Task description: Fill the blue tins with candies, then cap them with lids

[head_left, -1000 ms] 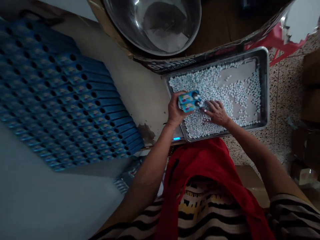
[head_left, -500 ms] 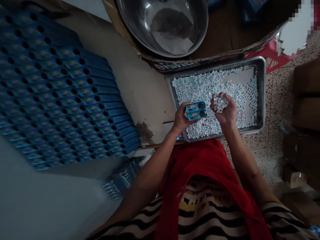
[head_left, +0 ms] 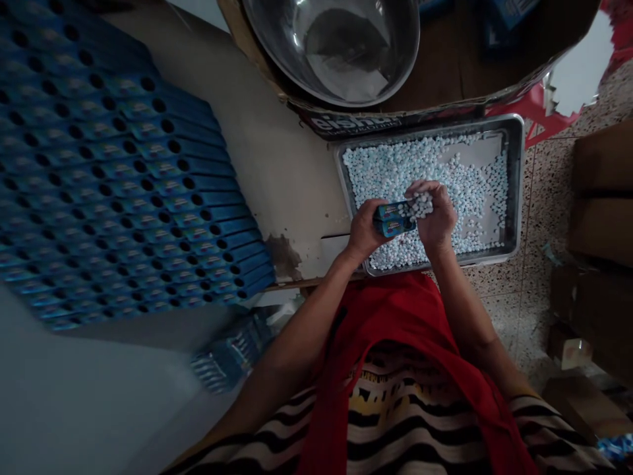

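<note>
Two small blue printed boxes (head_left: 393, 227) lie side by side in my left hand (head_left: 364, 231), which is closed around their left ends. My right hand (head_left: 438, 218) is cupped around a heap of small white and pale-blue candies (head_left: 422, 205). This heap is at the right ends of the boxes, where dark round holes showed a moment ago, and some candies lie against the boxes. Both hands are above a metal tray (head_left: 518, 191) spread with many more loose candies (head_left: 380, 165).
Stacked blue boxes (head_left: 148, 191) with round holes fill the left. A steel bowl (head_left: 410, 72) sits in a cardboard carton (head_left: 475, 79) beyond the tray. Brown cartons (head_left: 606, 224) stand on the speckled floor at right, and a blue striped pack (head_left: 227, 356) lies at lower left.
My right hand has moved left with its candies, up to the ends of the two boxes. My left hand has shifted slightly right, still holding them.
</note>
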Available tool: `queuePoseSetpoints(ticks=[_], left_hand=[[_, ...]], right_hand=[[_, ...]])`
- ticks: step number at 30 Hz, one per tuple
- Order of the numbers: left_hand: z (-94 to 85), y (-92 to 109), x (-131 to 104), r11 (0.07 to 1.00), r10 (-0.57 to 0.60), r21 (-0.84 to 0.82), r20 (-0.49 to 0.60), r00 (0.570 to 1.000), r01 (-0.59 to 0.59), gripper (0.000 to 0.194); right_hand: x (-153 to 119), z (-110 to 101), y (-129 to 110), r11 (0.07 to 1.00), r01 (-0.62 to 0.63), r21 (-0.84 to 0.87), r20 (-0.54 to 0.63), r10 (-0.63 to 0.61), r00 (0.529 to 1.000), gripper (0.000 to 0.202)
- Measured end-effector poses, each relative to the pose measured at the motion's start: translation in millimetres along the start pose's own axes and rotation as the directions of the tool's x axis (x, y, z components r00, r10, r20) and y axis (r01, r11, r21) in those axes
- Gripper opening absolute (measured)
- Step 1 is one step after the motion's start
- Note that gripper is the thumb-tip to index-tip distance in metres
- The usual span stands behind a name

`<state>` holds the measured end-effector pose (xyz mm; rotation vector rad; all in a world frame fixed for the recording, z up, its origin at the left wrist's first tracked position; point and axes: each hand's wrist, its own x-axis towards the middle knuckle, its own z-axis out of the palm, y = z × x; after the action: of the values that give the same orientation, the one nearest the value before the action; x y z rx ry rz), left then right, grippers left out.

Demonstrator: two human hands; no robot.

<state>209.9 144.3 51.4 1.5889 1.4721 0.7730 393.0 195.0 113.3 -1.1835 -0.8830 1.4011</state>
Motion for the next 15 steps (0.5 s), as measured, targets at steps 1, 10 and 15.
queuePoseSetpoints(ticks=[1,10,15], left_hand=[[3.0,-1,1,1.0,-0.005,-0.01,-0.035,0.999,0.005,0.072],[6.3,-7,5,0.994,0.103,-0.023,-0.032,0.994,-0.104,0.073],[6.7,-14,3,0.975,0.053,-0.213,-0.081,0.995,-0.07,0.075]], right_hand=[[-3,1,-1,1.0,0.007,0.017,-0.01,-0.007,1.0,0.065],[-26,4,-32,0.984,-0.108,0.139,-0.041,0.115,0.993,0.058],[-33,-39,-26,0.978,-0.161,0.134,-0.257,0.191,0.947,0.055]])
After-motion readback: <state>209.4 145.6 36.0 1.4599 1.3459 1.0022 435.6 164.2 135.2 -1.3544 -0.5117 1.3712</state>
